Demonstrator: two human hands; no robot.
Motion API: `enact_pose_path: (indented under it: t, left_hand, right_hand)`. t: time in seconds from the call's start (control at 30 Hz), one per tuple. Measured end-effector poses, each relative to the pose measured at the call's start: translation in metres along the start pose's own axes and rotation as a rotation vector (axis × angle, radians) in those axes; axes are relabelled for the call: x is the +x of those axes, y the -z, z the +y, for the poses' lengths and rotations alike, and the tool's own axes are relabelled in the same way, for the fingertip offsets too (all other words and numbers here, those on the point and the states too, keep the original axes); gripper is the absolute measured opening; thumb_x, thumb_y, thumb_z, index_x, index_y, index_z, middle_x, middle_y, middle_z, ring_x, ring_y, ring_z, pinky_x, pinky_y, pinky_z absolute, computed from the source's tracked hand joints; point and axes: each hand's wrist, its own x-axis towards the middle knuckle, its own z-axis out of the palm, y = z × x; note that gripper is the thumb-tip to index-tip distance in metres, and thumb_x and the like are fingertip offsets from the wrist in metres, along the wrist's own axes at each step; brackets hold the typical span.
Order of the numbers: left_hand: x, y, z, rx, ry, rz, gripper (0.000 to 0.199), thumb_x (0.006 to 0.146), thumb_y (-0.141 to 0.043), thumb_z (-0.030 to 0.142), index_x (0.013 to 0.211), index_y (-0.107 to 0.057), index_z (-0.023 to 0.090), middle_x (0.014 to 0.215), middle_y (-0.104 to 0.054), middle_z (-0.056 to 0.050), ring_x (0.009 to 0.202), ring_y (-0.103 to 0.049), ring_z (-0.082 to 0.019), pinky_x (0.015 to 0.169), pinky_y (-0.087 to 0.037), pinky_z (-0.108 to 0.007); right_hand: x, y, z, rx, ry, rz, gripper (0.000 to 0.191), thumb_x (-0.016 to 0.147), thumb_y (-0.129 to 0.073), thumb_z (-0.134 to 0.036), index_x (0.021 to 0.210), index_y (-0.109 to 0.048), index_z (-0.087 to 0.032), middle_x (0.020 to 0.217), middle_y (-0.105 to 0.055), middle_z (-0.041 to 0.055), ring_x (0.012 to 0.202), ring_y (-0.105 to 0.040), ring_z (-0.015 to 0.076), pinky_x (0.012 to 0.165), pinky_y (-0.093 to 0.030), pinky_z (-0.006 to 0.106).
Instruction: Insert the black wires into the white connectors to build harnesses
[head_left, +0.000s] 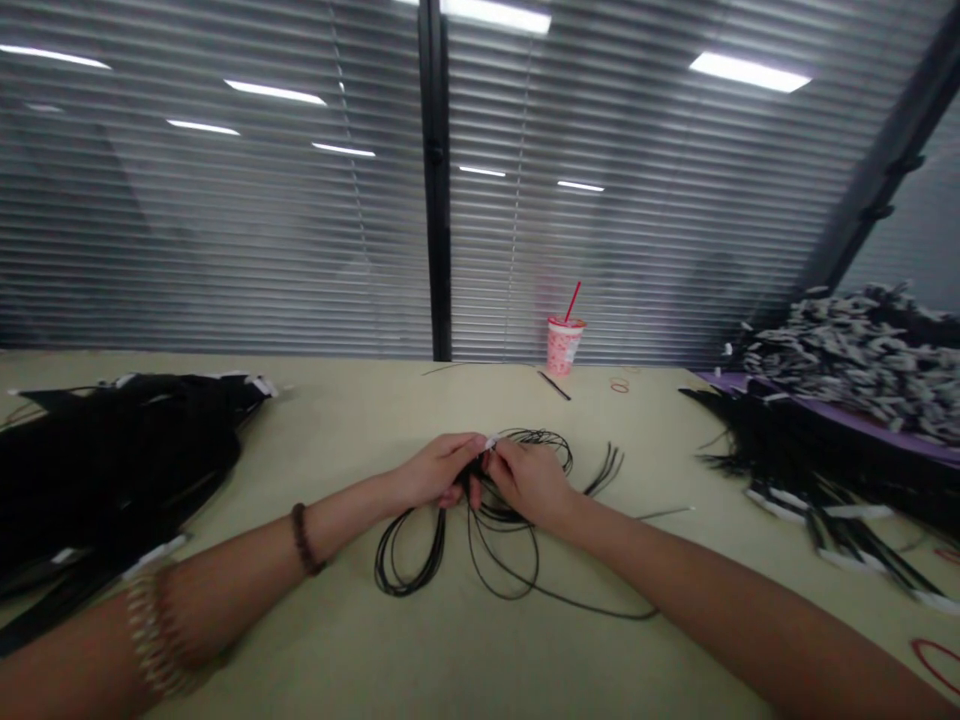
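Near the middle of the table, my left hand (442,470) is closed around a bundle of thin black cables (411,580), whose loops hang out below it. My right hand (534,482) meets it from the right, fingers pinched at a small white piece (491,442) at the top of the bundle. The fingertips of both hands nearly touch there. More black loops spread behind and below my right hand, and one loose strand runs right, under my right forearm. Exactly how the white piece joins the cables is hidden by my fingers.
A large black cable pile (112,460) lies at the left. On the right are black cables with white ends (795,470) and a heap of white-ended pieces (862,350). A pink cup (562,346) with a red straw, a dark pen-like stick (554,386) and red bands (619,385) lie behind.
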Motion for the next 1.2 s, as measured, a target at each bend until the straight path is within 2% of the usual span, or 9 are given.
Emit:
enact_pose_path:
  t: [0.33, 0.57, 0.87, 1.2]
  left_hand:
    - [0.0032, 0.0043, 0.0047, -0.197, 0.052, 0.056, 0.033, 0.078, -0.040, 0.049, 0.073, -0.047, 0.017, 0.041, -0.054, 0.000, 0.026, -0.022, -0.002, 0.027, -0.019, -0.013]
    - [0.0024, 0.0032, 0.0055, -0.136, 0.080, 0.070, 0.036, 0.077, -0.039, 0.052, 0.075, -0.048, 0.017, 0.042, -0.055, 0.000, 0.026, -0.023, -0.002, 0.028, -0.019, -0.014]
    - [0.0044, 0.0043, 0.0009, -0.032, 0.066, 0.084, 0.037, 0.077, -0.037, 0.052, 0.078, -0.048, 0.017, 0.042, -0.055, 0.000, 0.024, -0.027, -0.003, 0.027, -0.020, -0.015]
    - [0.0030, 0.0010, 0.0056, -0.045, 0.077, 0.112, 0.037, 0.077, -0.037, 0.052, 0.078, -0.048, 0.017, 0.041, -0.054, 0.000, 0.025, -0.027, -0.004, 0.027, -0.020, -0.015]
  right_hand:
    - [0.0063, -0.0043, 0.0022, 0.049, -0.036, 0.054, 0.026, 0.085, -0.034, -0.028, 0.074, -0.055, -0.016, 0.061, -0.061, 0.0015, 0.052, -0.052, 0.0098, 0.051, -0.026, 0.021]
    - [0.0060, -0.0030, 0.0013, 0.091, -0.027, 0.025, 0.025, 0.085, -0.034, -0.028, 0.075, -0.054, -0.017, 0.067, -0.063, 0.0016, 0.058, -0.055, 0.0107, 0.054, -0.028, 0.021]
    - [0.0062, 0.0005, -0.0024, 0.016, -0.037, 0.009, 0.024, 0.086, -0.032, -0.026, 0.080, -0.052, -0.016, 0.069, -0.063, 0.0029, 0.060, -0.057, 0.0124, 0.053, -0.029, 0.023]
    - [0.0083, -0.0011, -0.0029, 0.044, -0.055, 0.020, 0.022, 0.086, -0.032, -0.025, 0.080, -0.052, -0.017, 0.071, -0.062, 0.0031, 0.063, -0.056, 0.0120, 0.055, -0.030, 0.022]
